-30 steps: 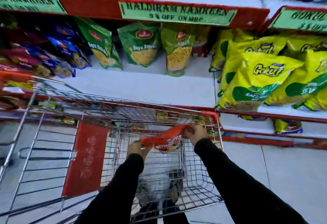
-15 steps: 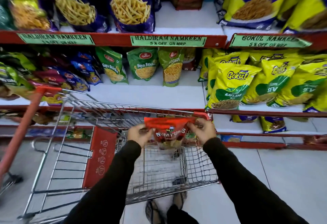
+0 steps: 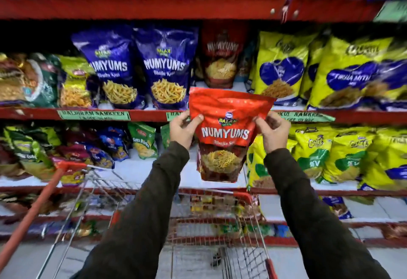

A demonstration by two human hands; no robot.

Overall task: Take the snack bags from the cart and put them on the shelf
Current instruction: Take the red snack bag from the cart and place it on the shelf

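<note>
I hold a red Numyums snack bag point(image 3: 223, 133) upright in front of the shelves, at the height of the red shelf edge point(image 3: 143, 114). My left hand point(image 3: 184, 130) pinches its left side and my right hand point(image 3: 273, 132) pinches its right side. Just behind and above it, a matching red Numyums bag point(image 3: 222, 58) stands on the shelf, between two purple Numyums bags point(image 3: 167, 67) and yellow bags point(image 3: 279, 65). The wire cart point(image 3: 220, 219) is below my arms; its inside looks bare where I can see it.
Shelves packed with snack bags fill the view: green and mixed bags point(image 3: 142, 141) at lower left, yellow Gokul bags point(image 3: 348, 153) at lower right. The cart's red handle bar point(image 3: 33, 212) slants at lower left. Grey floor point(image 3: 193, 261) shows under the cart.
Both hands have lifted the red bag out of the cart and up to the level of the purple and red Numyums shelf. The view has tilted upward with it.
</note>
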